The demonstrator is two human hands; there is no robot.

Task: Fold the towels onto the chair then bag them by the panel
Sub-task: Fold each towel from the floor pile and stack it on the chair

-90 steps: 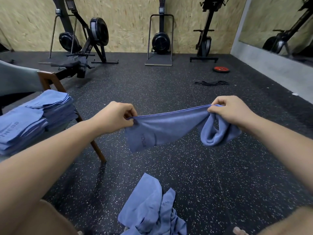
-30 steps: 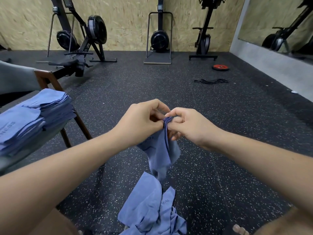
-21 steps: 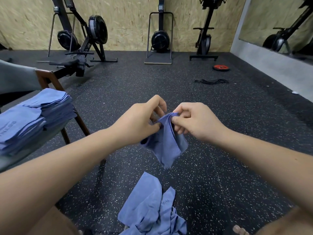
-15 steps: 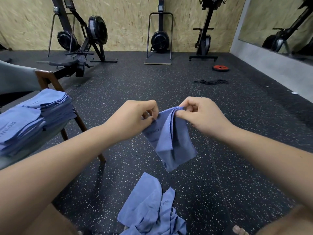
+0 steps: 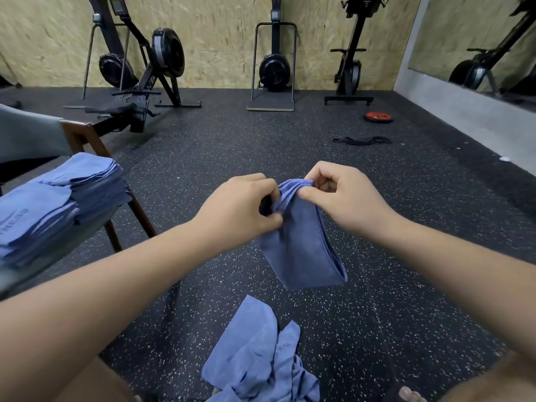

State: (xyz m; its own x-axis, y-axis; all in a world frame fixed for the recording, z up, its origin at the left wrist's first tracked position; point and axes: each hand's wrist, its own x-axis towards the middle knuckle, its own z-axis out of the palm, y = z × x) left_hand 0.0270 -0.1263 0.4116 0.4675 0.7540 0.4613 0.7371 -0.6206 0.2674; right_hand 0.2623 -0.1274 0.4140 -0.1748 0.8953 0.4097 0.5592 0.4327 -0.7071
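A person holds a small blue towel (image 5: 301,242) in the air in front of them, above a dark speckled floor (image 5: 377,227). The towel is folded over and hangs down in a narrow pouch shape from its top edge. The left hand (image 5: 240,210) has its fingers curled, pinching the towel's upper left edge between thumb and fingers. The right hand (image 5: 339,192) pinches the bunched top edge between thumb and forefinger, its other fingers curled in. The two hands are close together, with the cloth's top fold running between them and the rest dangling below the fingertips. To the left, stacks of folded blue towels (image 5: 58,198) rest on a wooden chair (image 5: 84,137). A loose heap of unfolded blue towels (image 5: 258,355) lies on the floor just below the held one.
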